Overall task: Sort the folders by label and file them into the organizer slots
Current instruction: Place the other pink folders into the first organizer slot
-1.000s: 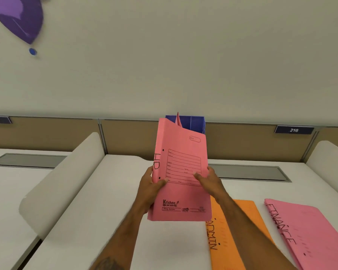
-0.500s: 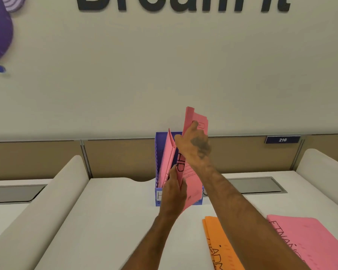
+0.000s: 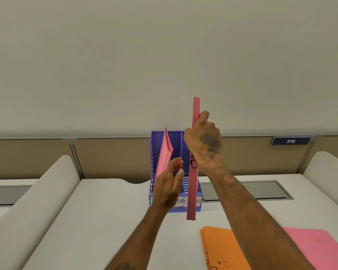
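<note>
With our right hand (image 3: 202, 142) gripping the pink HR folder (image 3: 193, 158) upright, edge-on, just right of our open left hand (image 3: 169, 186), we should lower it into the blue organizer (image 3: 156, 151) beyond, matching its slot label.

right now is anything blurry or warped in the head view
Head view: the open left hand is motion-blurred; the right hand gripping the upright pink paper folder is sharper; wide-angle bending curves the white desk; the blue mesh plastic organizer labels read partly; lighting even, no glare.
</note>
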